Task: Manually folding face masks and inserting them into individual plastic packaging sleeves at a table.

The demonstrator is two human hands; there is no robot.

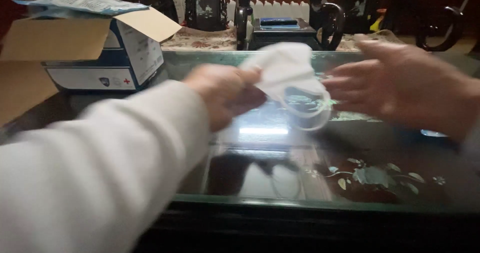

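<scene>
We observe the left hand (227,95) pinching a white mask (285,70) at its near edge, fingers closed on the fabric. The mask hangs in the air above the glass table (320,183), between the two hands, and touches nothing else. Its ear loop (306,114) dangles free below it. The frame is blurred, so we cannot tell how many fingers share the pinch.

The right hand (400,83) stands just beside the mask, spread wide with fingers extended toward it, holding nothing. We cannot confirm whether the fingertips touch the fabric yet.

To the left, an open cardboard box (127,53) sits on the table, well apart from the hands, with a flat blue packet (80,5) lying across its top. A dark case (277,30) stands beyond the far edge of the table.

Risks, in our judgement: the hold is a one-edge pinch on light fabric, so a quick movement could pull the mask loose and drop it onto the glass. The loose loop could snag on a finger of the right hand as it closes in, twisting the mask. The wide sleeve (100,173) passes close to the table's near edge and could brush the glass.
</scene>
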